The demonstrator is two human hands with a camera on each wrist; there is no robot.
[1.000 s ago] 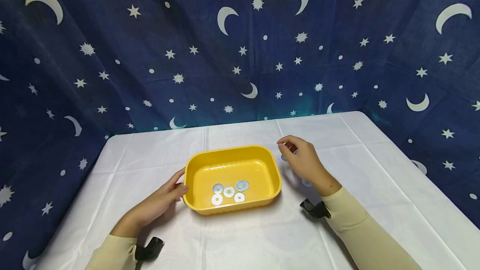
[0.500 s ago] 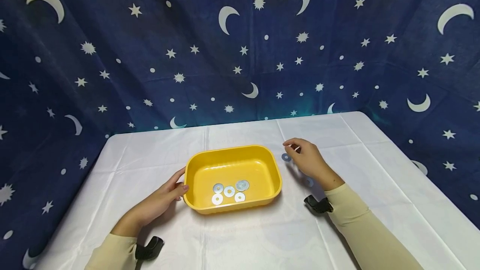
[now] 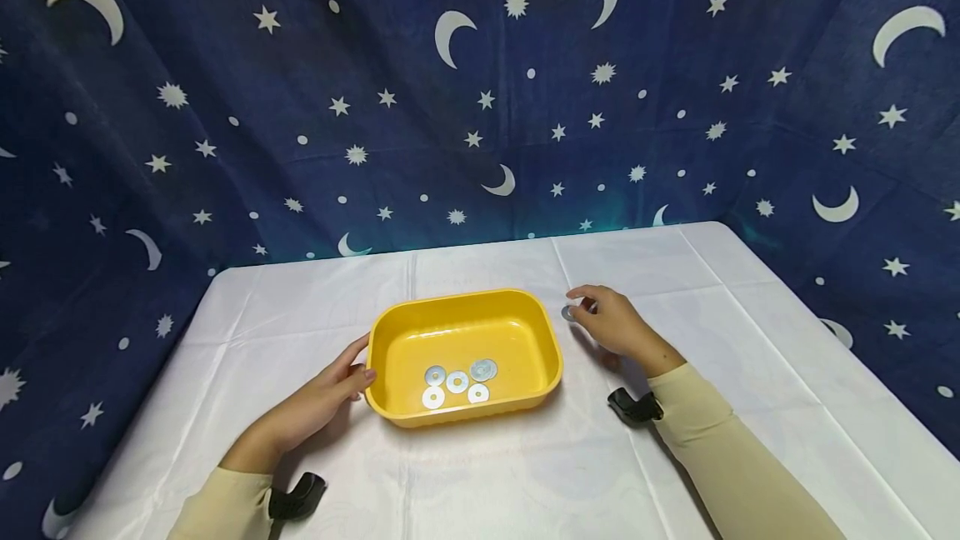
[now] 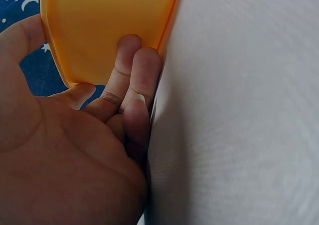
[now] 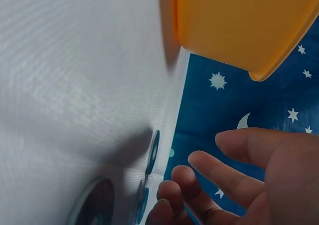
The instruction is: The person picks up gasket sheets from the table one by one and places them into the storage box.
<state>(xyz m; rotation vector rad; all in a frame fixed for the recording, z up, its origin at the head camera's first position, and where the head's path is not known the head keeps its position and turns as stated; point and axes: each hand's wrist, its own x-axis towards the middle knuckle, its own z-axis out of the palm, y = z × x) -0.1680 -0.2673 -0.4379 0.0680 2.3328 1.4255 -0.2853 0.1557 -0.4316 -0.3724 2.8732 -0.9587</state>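
My left hand (image 3: 322,398) grips the left end of a yellow plastic tray (image 3: 457,419), thumb over the rim and fingers against the outer wall. Several silver washers (image 3: 457,382) lie flat on the tray's floor, toward its near side. To the right of the tray, my right hand (image 3: 613,319) hovers low over the table with thumb and fingers spread. Its fingertips overlap a washer (image 3: 567,312) in the head view. The right wrist view shows that washer (image 5: 154,152) on the cloth, apart from the fingers, with another large washer (image 5: 94,205) closer to the camera.
A white cloth (image 3: 480,490) covers the table. Behind it and at both sides hangs a dark blue curtain (image 3: 405,48) with moons and stars. Each wrist carries a black strap mount, the left one (image 3: 298,497) near the tray's front left.
My right hand has shifted slightly right, then lowered toward the washer beside the tray, thumb and forefinger parting. A second washer near the wrist is now covered. My left hand and the tray stay put.
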